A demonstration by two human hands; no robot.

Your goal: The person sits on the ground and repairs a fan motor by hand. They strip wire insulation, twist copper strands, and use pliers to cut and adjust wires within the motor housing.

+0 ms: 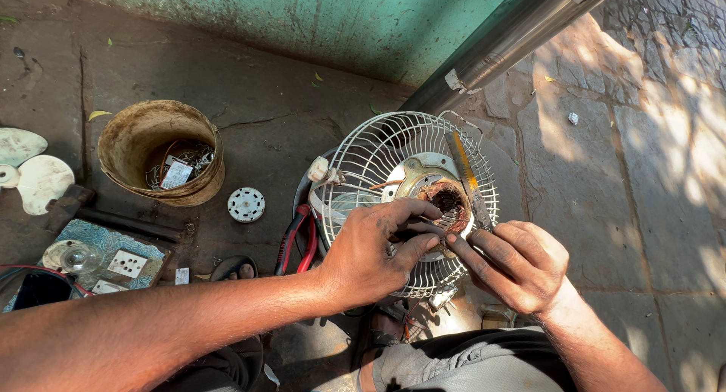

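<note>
Bracing the fan guard (363, 165) with my left hand (370, 252), fingers curled on its motor (442, 199); my right hand (522, 263) pinches something small beside it, steadying it.

left hand (374, 252) reaches in from lower left, fingers curled, fingertips pinched together. right hand (518, 263) enters from lower right, forefinger extended toward left fingertips, touching them.

White label (176, 174) inside rusty bucket (136, 135)
</note>
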